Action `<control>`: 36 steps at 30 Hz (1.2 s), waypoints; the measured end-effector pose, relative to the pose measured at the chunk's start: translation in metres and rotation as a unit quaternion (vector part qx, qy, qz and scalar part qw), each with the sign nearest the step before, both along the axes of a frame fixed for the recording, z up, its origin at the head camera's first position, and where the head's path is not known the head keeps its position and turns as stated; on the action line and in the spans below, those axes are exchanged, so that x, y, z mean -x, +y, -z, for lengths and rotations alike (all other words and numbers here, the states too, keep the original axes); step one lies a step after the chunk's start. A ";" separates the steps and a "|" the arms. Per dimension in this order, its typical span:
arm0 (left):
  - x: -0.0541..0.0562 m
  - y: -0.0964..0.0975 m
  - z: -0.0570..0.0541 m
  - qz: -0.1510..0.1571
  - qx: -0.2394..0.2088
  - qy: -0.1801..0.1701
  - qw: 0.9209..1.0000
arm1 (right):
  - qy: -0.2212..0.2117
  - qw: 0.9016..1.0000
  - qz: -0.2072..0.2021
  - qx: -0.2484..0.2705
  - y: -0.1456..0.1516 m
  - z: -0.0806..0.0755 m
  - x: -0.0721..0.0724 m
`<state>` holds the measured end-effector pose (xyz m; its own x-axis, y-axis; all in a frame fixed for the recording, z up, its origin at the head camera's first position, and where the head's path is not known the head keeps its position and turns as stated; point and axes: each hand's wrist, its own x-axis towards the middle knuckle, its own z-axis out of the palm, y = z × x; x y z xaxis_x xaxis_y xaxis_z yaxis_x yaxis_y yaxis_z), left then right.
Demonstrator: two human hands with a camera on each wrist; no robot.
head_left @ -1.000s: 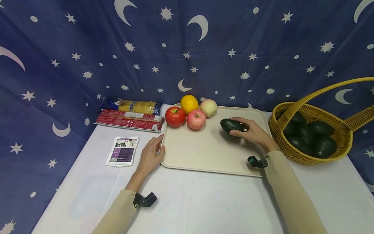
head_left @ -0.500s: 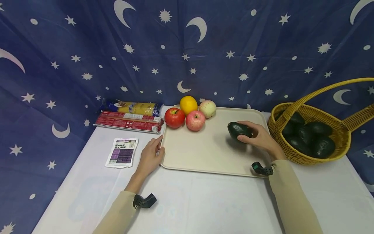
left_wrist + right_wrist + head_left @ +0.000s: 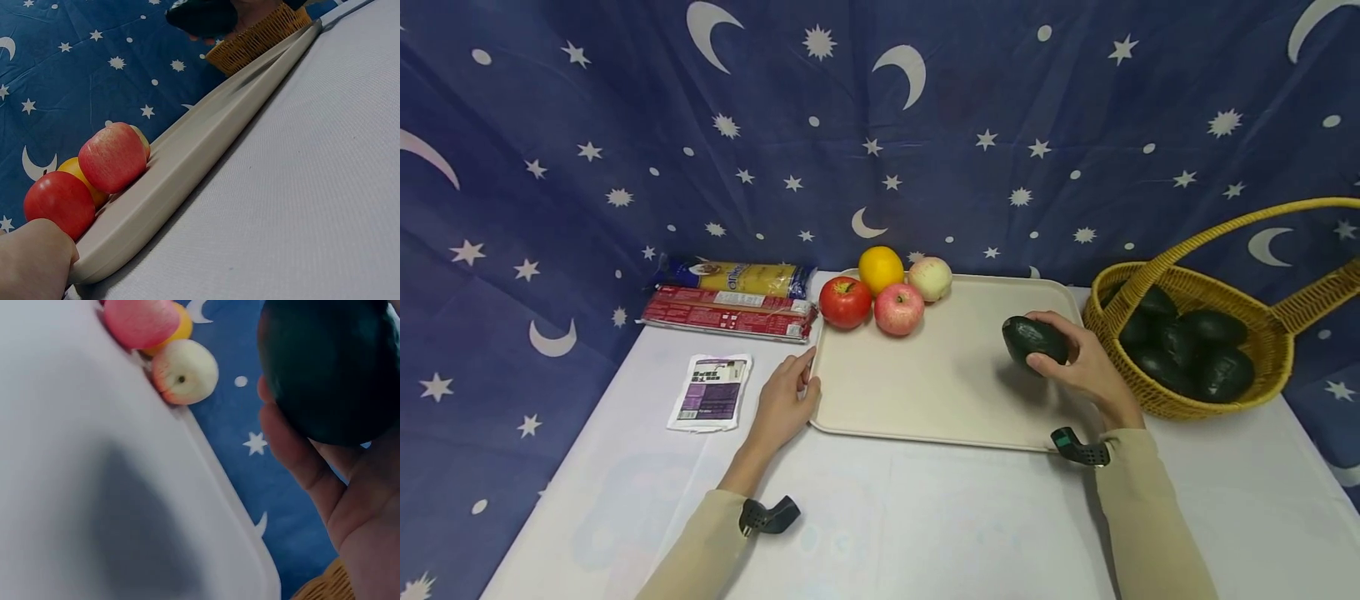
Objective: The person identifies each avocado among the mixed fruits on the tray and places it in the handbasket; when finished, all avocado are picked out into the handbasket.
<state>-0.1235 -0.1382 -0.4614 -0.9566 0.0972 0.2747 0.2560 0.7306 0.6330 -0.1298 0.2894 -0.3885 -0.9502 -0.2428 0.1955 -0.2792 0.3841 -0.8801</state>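
Note:
Over the right part of the beige tray (image 3: 917, 400), my right hand (image 3: 1086, 367) holds a dark green avocado (image 3: 1033, 340) between thumb and fingers. The avocado (image 3: 334, 369) is off the tray, with a shadow below it in the right wrist view. My left hand (image 3: 784, 404) rests at the tray's left rim, fingers touching it; its far fingers are partly hidden. A red apple (image 3: 846, 302), a pink apple (image 3: 899, 309), an orange (image 3: 881, 269) and a pale yellowish fruit (image 3: 930, 278) sit together in the tray's back left corner.
A yellow wicker basket (image 3: 1206, 408) with several avocados (image 3: 1225, 375) stands right of the tray, its tall handle arching over it. At left lie a yellow pasta packet (image 3: 745, 278), a red packet (image 3: 730, 313) and a white-and-purple pouch (image 3: 710, 393). A starry blue cloth (image 3: 775, 108) hangs behind.
My right hand has moved right and slightly nearer with the avocado, toward the basket side of the tray. The left hand has stayed at the tray's rim.

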 end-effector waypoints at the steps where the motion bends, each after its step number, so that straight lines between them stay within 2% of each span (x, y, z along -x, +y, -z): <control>1: 0.000 0.000 0.000 0.000 0.000 0.000 1.000 | 0.003 1.000 0.002 -0.003 0.000 -0.002 -0.002; 8: 0.000 0.000 0.001 -0.004 0.002 -0.004 1.000 | 0.013 1.000 0.019 -0.014 0.002 -0.017 -0.010; 13: -0.001 -0.001 0.003 0.002 0.002 -0.008 1.000 | 0.048 0.998 0.026 -0.013 0.004 -0.023 -0.016; 19: -0.003 -0.002 0.005 0.003 0.003 0.005 1.000 | 0.079 0.996 0.025 -0.028 0.006 -0.032 -0.023; 29: -0.001 0.001 0.004 0.005 0.002 -0.002 1.000 | 0.065 0.995 0.052 -0.058 0.015 -0.045 -0.030; 36: 0.000 -0.001 0.001 0.003 0.003 0.004 1.000 | 0.081 0.992 0.061 -0.074 0.018 -0.057 -0.033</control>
<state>-0.1235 -0.1388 -0.4624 -0.9539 0.1042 0.2816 0.2651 0.7328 0.6267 -0.0967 0.3071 -0.3320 -0.9334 -0.1659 0.3182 -0.3557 0.5451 -0.7592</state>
